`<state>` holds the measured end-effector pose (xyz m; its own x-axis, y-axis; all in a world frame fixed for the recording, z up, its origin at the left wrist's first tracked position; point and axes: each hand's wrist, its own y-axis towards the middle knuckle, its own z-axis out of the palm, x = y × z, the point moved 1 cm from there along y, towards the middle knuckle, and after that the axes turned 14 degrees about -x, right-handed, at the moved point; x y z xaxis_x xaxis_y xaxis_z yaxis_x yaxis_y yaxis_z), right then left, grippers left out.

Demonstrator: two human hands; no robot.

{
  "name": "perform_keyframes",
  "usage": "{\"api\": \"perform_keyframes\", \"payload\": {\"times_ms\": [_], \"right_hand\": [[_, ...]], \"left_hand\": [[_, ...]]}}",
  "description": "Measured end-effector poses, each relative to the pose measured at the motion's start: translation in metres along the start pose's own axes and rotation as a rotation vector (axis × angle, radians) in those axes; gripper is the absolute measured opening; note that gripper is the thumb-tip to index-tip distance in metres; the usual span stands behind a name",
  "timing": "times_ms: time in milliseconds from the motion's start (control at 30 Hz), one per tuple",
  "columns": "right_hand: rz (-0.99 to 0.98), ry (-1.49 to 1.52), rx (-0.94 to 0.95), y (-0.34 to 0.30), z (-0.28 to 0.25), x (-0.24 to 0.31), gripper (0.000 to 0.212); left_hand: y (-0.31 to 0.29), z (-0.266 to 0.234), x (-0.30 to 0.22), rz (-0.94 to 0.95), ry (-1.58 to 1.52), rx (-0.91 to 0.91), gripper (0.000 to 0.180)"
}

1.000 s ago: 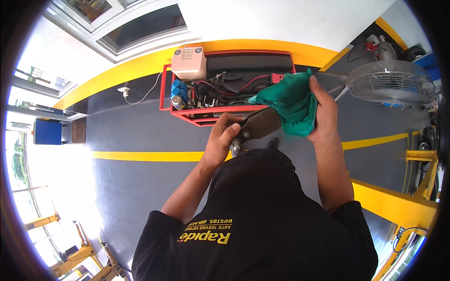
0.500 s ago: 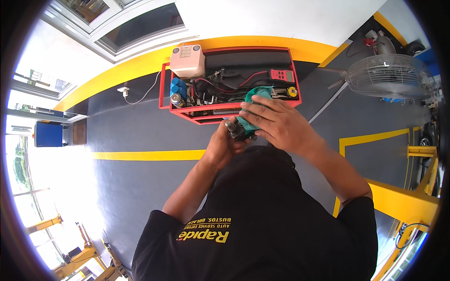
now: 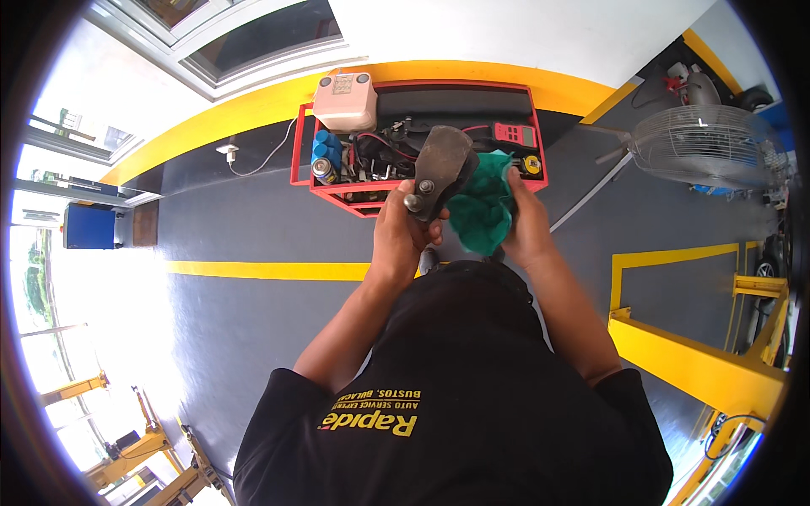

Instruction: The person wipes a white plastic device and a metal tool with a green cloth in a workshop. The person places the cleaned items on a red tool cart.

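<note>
Between my hands is a dark metal part [image 3: 443,160] with a broad, rounded plate and two round bolt-like ends on its left side. My left hand [image 3: 400,229] is closed around its lower end, fingers wrapped underneath. In my right hand [image 3: 526,221] is a crumpled green cloth [image 3: 485,211], gripped at its right edge with the thumb up. The cloth hangs beside the plate's right side; whether they touch I cannot tell. The part's exact kind does not show.
Ahead stands a red tool cart [image 3: 337,201] holding tools and cables, a red multimeter [image 3: 513,135], a yellow tape measure [image 3: 531,164] and blue cans [image 3: 326,145]. A pale box [image 3: 346,101] sits on its left corner. To the right are a large fan [image 3: 704,145] and a yellow lift arm [image 3: 692,354].
My right hand has come off the top of the part and moved right and down with the cloth, which now hangs more spread out. The part is raised, its plate uncovered.
</note>
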<state>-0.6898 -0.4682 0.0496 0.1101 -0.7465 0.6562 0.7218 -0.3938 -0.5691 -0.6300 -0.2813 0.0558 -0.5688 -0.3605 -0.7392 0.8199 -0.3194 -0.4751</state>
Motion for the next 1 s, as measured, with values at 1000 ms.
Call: {"api": "perform_keyframes", "payload": {"times_ms": [1000], "right_hand": [[0.233,0.183,0.245,-0.009,0.003,0.012,0.049]], "left_hand": [[-0.005,-0.042,0.024,0.108,0.075,0.311,0.074]]}}
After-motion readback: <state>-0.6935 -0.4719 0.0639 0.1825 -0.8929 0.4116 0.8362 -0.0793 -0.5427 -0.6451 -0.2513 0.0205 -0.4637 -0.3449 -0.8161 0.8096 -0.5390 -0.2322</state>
